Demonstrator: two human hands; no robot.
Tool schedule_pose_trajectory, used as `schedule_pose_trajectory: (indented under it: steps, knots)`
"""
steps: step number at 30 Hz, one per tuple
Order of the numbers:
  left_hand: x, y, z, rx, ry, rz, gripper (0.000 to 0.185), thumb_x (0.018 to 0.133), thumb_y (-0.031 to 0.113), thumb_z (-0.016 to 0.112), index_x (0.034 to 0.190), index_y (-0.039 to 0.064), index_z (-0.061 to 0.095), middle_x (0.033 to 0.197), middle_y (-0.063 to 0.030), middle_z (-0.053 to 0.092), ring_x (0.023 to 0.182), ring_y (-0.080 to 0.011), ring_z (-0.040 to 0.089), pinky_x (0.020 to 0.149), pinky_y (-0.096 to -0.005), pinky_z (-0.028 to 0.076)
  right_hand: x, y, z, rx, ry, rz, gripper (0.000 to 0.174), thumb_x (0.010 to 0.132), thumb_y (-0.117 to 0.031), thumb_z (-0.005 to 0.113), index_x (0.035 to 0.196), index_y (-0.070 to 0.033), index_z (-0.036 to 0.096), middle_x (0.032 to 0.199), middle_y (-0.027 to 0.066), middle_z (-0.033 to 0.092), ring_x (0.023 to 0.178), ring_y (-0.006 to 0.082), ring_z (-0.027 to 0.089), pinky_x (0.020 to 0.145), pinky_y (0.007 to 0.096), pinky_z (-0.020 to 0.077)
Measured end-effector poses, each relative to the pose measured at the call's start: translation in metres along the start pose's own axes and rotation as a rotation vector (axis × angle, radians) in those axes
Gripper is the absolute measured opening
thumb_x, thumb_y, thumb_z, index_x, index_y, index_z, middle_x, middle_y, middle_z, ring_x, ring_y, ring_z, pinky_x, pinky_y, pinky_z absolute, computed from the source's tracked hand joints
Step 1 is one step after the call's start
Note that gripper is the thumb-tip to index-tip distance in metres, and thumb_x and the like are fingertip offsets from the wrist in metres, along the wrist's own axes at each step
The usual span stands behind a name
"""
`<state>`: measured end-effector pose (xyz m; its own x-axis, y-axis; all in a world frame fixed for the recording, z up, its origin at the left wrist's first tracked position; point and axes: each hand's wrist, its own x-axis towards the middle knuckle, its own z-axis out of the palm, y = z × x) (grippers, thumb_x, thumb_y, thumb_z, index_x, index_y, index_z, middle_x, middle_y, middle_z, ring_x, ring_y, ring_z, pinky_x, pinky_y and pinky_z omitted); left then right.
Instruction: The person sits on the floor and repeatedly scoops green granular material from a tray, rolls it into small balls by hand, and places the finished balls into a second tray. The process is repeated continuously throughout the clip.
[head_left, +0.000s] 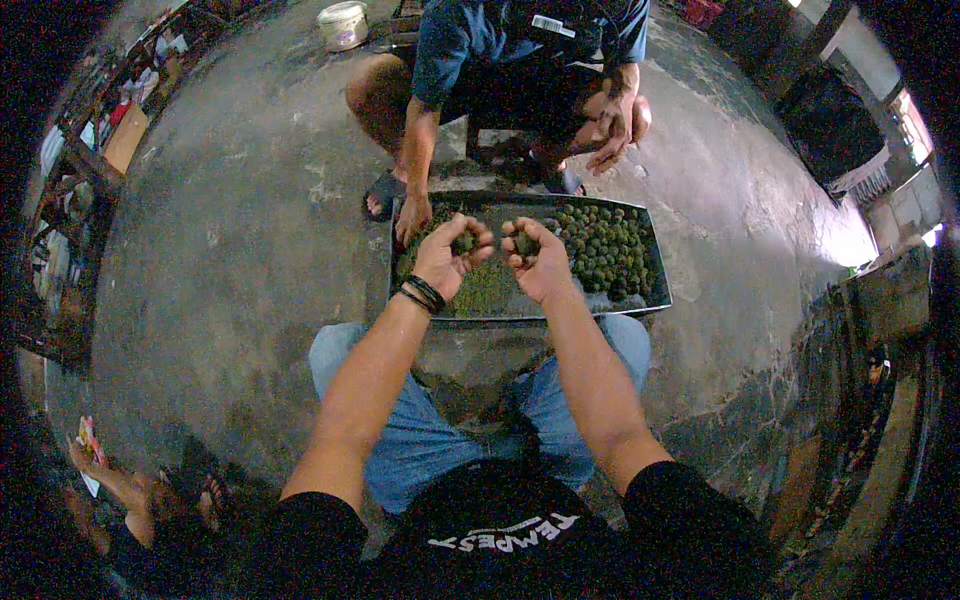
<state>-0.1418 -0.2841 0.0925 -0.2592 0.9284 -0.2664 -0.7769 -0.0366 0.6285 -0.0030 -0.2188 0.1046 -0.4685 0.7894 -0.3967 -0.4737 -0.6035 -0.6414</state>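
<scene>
My left hand (453, 255), with dark bands at its wrist, is raised over a rectangular tray (495, 318) with its fingers curled round a dark greenish clump (465, 241). Close beside it, not touching, my right hand (535, 259) curls round a similar clump (527, 245). Loose green-brown crumbly material (487, 291) lies in the left and middle of the tray. Many small dark round balls (609, 251) fill its right part. What the clumps are made of cannot be told.
A co-worker crouches across the tray, one hand (413, 219) in its left end, the other (613, 139) above their knee. Behind them stands a white bucket (343, 26). Cluttered shelves (112, 142) line the left. Another person's arm (112, 484) shows at lower left.
</scene>
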Motion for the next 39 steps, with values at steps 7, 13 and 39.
schedule_pose_trajectory:
  steps: [7,13,39]
  knots:
    - [0.004,0.005,-0.001,-0.037,-0.039,-0.100,0.022,0.083,0.032,0.058,0.076,0.013,0.049,0.071,0.0005,0.052,0.055,-0.0072,0.048,0.039,-0.0177,0.031,0.006,-0.003,-0.001,-0.020,0.090,-0.029,0.031,0.078,-0.042,0.060,0.071,-0.014,0.050,0.063,0.0008,0.054,0.046,0.0104,0.044,0.036,0.0229,0.0283]
    - [0.018,0.006,-0.008,0.130,0.183,-0.129,0.042,0.079,0.048,0.057,0.063,0.014,0.040,0.054,-0.0002,0.044,0.039,-0.0094,0.037,0.034,-0.0217,0.021,0.020,0.007,-0.004,-0.203,0.274,0.038,0.036,0.076,-0.045,0.061,0.064,-0.016,0.045,0.055,0.0000,0.048,0.041,0.0112,0.040,0.034,0.0244,0.0266]
    - [0.018,0.002,-0.004,0.076,-0.003,-0.018,0.030,0.086,0.037,0.051,0.076,0.010,0.051,0.068,-0.0019,0.054,0.055,-0.0116,0.052,0.045,-0.0242,0.044,0.026,0.014,-0.008,-0.121,0.047,0.004,0.018,0.080,-0.032,0.057,0.083,-0.014,0.053,0.069,0.0006,0.055,0.054,0.0124,0.047,0.042,0.0244,0.0317]
